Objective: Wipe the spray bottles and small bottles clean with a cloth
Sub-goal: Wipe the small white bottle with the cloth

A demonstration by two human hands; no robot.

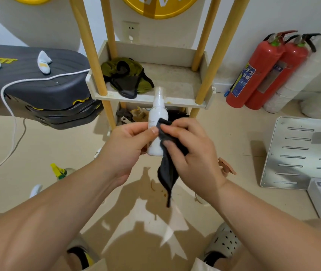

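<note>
Wiping is mid-way at best: the left hand (128, 147) grips a white spray bottle (158, 114) upright before the shelf (120, 97), the right hand (192, 151) pinches a black cloth (168, 171) against it, and a yellow-capped bottle (60, 171) on the floor (58, 145) seems yet unwiped.

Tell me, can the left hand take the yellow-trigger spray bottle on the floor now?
Probably not yet: the left hand grips the white spray bottle. The way to the yellow-trigger spray bottle looks free.
</note>
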